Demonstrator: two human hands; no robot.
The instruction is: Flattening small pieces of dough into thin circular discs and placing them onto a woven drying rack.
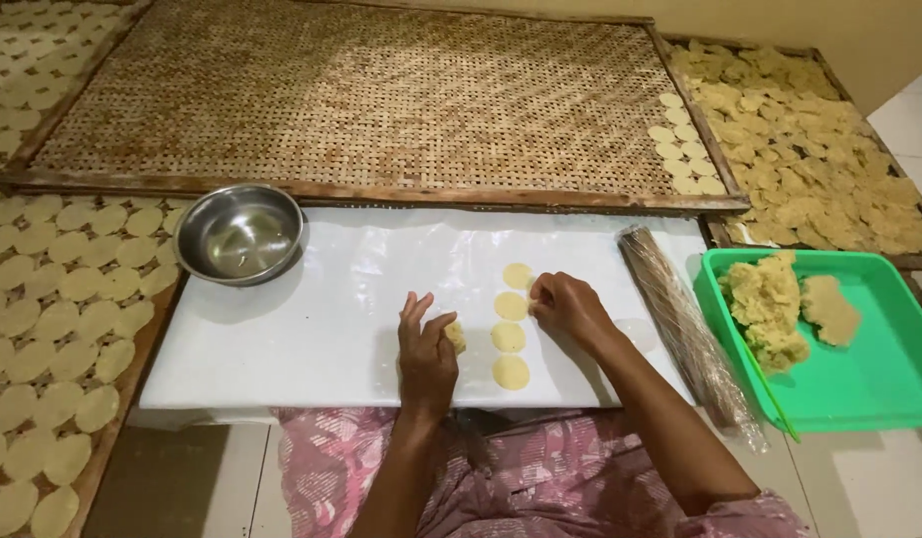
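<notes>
Four dough discs (pixel 511 337) between hands; left hand (pixel 427 351) fingers pinch dough lump (pixel 456 336), right hand (pixel 568 307) fingers pinch small bit.

Lighting: warm, even indoor light from overhead, moderately bright; white sheet (pixel 331 319) on the worktop reflects a soft sheen; steel bowl (pixel 239 235) carries pale glare inside and throws a faint shadow toward the viewer. Picture quality: slightly soft overall with compression smearing; woven tray (pixel 361 90) weave blurs toward the far edge; mild wide-angle bending at the corners; hands reasonably sharp.
</notes>
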